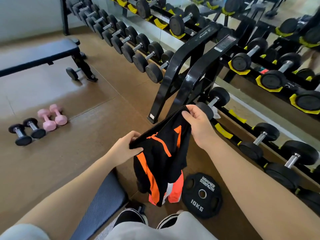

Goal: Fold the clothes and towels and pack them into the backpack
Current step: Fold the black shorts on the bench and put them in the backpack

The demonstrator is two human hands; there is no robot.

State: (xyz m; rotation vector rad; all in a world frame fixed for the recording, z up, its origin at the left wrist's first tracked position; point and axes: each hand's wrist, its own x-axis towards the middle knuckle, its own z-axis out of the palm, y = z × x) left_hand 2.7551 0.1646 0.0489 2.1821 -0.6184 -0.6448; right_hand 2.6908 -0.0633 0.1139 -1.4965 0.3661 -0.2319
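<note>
A black garment with orange stripes (161,158) hangs in the air in front of me, over the gym floor. My left hand (123,149) grips its upper edge at the left. My right hand (199,122) pinches the same edge higher up at the right, so the edge slants upward to the right. The cloth droops down toward my shoes, its lower orange part crumpled. No backpack or towel shows in this view.
A padded bench (102,201) lies under my left forearm. A 10 kg weight plate (201,194) lies on the floor right of my feet. A dumbbell rack (259,135) runs along the right. Small dumbbells (46,122) sit at the left, and another bench (39,52) stands beyond.
</note>
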